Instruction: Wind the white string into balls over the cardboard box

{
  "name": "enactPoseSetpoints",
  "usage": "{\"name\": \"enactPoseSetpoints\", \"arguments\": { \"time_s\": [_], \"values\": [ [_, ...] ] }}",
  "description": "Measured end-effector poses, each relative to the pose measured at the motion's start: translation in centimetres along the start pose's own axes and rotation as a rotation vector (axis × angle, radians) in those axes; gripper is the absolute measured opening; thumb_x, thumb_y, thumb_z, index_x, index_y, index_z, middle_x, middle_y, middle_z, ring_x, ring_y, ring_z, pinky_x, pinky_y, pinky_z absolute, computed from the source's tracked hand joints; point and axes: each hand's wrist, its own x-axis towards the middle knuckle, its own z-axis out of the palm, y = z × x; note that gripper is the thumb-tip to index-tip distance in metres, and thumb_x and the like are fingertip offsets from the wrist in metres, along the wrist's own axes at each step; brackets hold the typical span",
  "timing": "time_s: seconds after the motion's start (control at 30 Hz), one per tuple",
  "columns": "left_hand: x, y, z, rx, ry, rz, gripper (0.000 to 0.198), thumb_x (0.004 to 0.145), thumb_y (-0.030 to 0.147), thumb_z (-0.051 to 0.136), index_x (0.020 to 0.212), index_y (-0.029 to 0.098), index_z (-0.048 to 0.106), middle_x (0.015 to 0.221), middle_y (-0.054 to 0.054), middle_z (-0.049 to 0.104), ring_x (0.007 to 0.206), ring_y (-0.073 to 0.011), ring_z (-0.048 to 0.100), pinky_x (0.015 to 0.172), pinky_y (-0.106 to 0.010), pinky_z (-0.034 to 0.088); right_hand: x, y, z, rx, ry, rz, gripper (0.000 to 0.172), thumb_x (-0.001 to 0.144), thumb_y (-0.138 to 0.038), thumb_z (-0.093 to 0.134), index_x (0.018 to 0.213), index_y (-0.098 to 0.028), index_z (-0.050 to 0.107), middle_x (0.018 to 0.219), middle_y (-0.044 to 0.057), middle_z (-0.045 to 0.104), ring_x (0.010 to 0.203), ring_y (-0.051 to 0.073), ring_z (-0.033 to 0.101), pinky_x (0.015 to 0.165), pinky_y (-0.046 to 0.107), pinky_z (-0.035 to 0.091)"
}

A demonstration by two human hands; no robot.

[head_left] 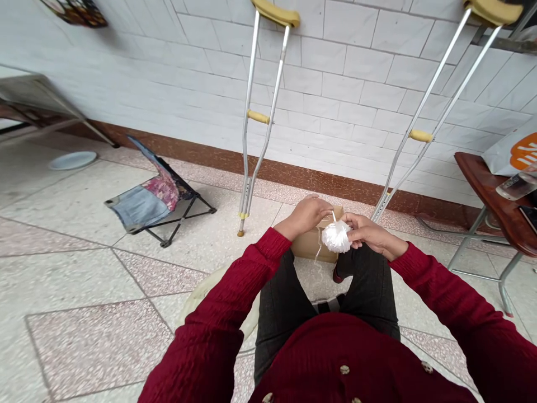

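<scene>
A white pom-pom-like ball of shiny strips (337,236) is held in front of my knees. My right hand (371,234) grips it from the right, thumb and fingers pressed on its side. At its upper left, my left hand (309,215) has its fingers drawn together near a short white strip standing up from the ball. Whatever lies between those left fingers is too small to make out. Thin whitish strands (318,252) hang below, in front of a brown cardboard box (304,246) on the floor. The hands partly cover the box.
Two crutches, one ahead (259,116) and one to the right (420,136), lean against the tiled wall. A low folding chair (140,208) stands left. A dark red stool (482,184) at right bears a bag (509,148) and a clear cup (515,186).
</scene>
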Motion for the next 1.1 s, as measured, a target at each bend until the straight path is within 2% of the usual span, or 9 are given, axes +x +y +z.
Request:
{"name": "enactPoseSetpoints", "arguments": {
  "time_s": [0.17,0.27,0.37,0.47,0.6,0.73,0.93,1.0,1.1],
  "values": [
    [0.7,0.4,-0.7,0.251,-0.028,0.057,0.027,0.086,0.023,0.051,0.064,0.018,0.065,0.069,-0.004,0.067,0.068,-0.0172,0.057,0.100,-0.040,0.030,1.5,3.2,-2.2,-0.280,0.039,0.165,0.033,0.058,-0.018,0.070,0.086,-0.018,0.053,0.059,-0.006,0.057,0.038,0.007,0.047,0.035,0.017,0.028],
    [0.2,1.1,0.0,0.334,-0.046,0.025,0.030,0.087,0.023,0.049,0.061,0.017,0.063,0.064,-0.004,0.064,0.067,-0.0170,0.055,0.093,-0.037,0.035,3.6,3.9,-3.3,-0.396,0.294,0.151,0.035,0.055,-0.018,0.072,0.083,-0.019,0.051,0.055,-0.007,0.056,0.037,0.008,0.048,0.036,0.018,0.030],
    [-0.8,2.1,0.9,0.325,-0.106,-0.070,0.031,0.088,0.025,0.048,0.061,0.017,0.061,0.063,-0.003,0.061,0.065,-0.0168,0.054,0.073,-0.030,0.040,5.7,3.6,-4.0,-0.370,0.552,0.050,0.036,0.055,-0.019,0.072,0.083,-0.019,0.050,0.056,-0.008,0.055,0.039,0.008,0.049,0.039,0.019,0.033],
    [-2.4,2.4,2.1,0.140,-0.154,-0.148,0.030,0.089,0.027,0.047,0.066,0.016,0.063,0.064,-0.001,0.061,0.062,-0.0142,0.054,0.062,-0.024,0.037,6.9,2.9,-3.9,-0.209,0.660,-0.077,0.034,0.057,-0.023,0.070,0.084,-0.020,0.049,0.058,-0.007,0.055,0.040,0.009,0.049,0.038,0.019,0.032],
    [-4.8,0.8,4.1,-0.158,-0.183,-0.210,0.033,0.092,0.030,0.043,0.076,0.016,0.068,0.071,0.001,0.066,0.066,-0.0127,0.057,0.064,-0.022,0.039,6.0,2.0,-2.6,0.048,0.549,-0.200,0.034,0.061,-0.026,0.069,0.088,-0.020,0.050,0.062,-0.006,0.057,0.041,0.008,0.049,0.037,0.019,0.032],
    [-5.1,-1.7,5.4,-0.133,-0.137,-0.269,0.025,0.087,0.024,0.049,0.078,0.014,0.070,0.074,-0.001,0.069,0.068,-0.0148,0.059,0.066,-0.023,0.041,2.9,1.5,-0.6,0.151,0.286,-0.136,0.030,0.064,-0.025,0.068,0.089,-0.020,0.053,0.065,-0.005,0.059,0.042,0.006,0.049,0.037,0.017,0.033],
    [-2.0,-3.2,3.2,0.103,-0.065,-0.202,0.025,0.088,0.024,0.048,0.079,0.017,0.071,0.076,-0.003,0.069,0.072,-0.0163,0.060,0.066,-0.024,0.039,-0.1,4.1,0.9,0.099,-0.073,0.126,0.033,0.059,-0.019,0.068,0.089,-0.018,0.055,0.065,-0.004,0.060,0.039,0.005,0.048,0.035,0.016,0.033],
    [-1.1,-3.0,2.1,0.174,-0.026,-0.199,0.024,0.088,0.026,0.050,0.078,0.018,0.070,0.076,-0.003,0.069,0.072,-0.0164,0.060,0.065,-0.023,0.038,0.2,5.9,0.8,0.061,-0.100,0.205,0.031,0.058,-0.018,0.067,0.087,-0.017,0.055,0.062,-0.005,0.060,0.038,0.005,0.048,0.035,0.015,0.032],
    [-0.4,-1.9,1.1,0.244,-0.024,-0.145,0.026,0.090,0.027,0.049,0.075,0.018,0.068,0.073,-0.002,0.068,0.069,-0.0161,0.059,0.062,-0.023,0.035,2.1,8.3,0.0,-0.029,0.050,0.266,0.030,0.057,-0.018,0.068,0.083,-0.018,0.053,0.054,-0.005,0.058,0.035,0.006,0.046,0.032,0.015,0.028]
  ]
}}
